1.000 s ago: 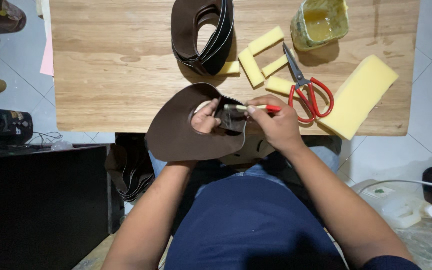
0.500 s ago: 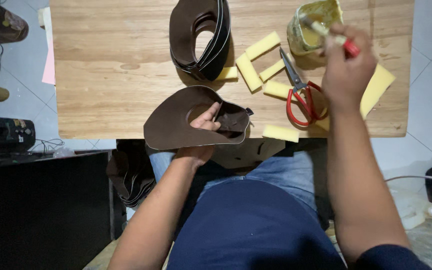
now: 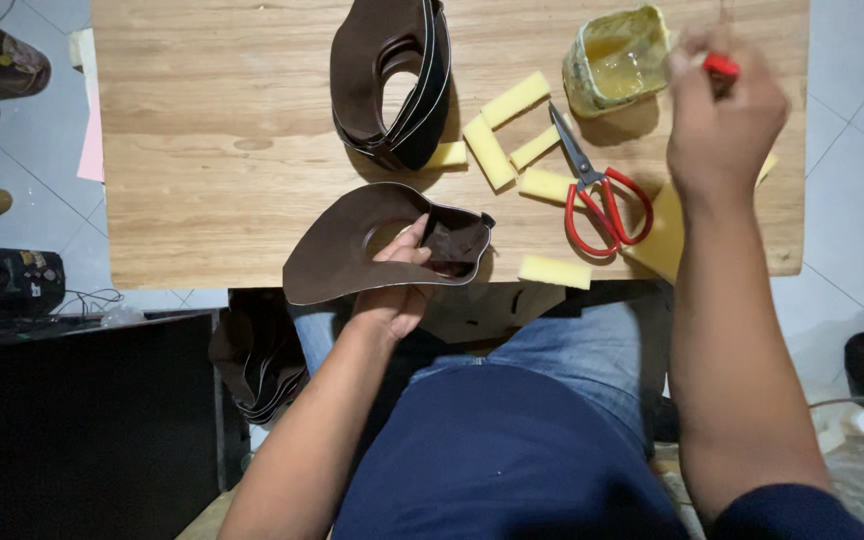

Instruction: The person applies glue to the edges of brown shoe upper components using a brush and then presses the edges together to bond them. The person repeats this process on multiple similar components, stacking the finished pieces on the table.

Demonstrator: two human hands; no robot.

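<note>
Risk: drips. Your right hand (image 3: 724,120) grips thin red-handled applicator (image 3: 720,65) tight, beside yellow glue-smeared plastic tub (image 3: 620,58); loaded tip could drip on wooden surface (image 3: 212,150) or red-handled scissors (image 3: 597,190). Your left hand (image 3: 397,290) pinches curved dark brown leather piece (image 3: 337,255) at surface's near edge, overhanging; loose pinch lets it slide off.

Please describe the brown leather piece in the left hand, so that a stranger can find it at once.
Look at the wooden table, along its near edge. The left hand grips a flat brown leather piece with an oval hole. Unlike the leather stack further back, it lies single and overhangs the edge.
</note>
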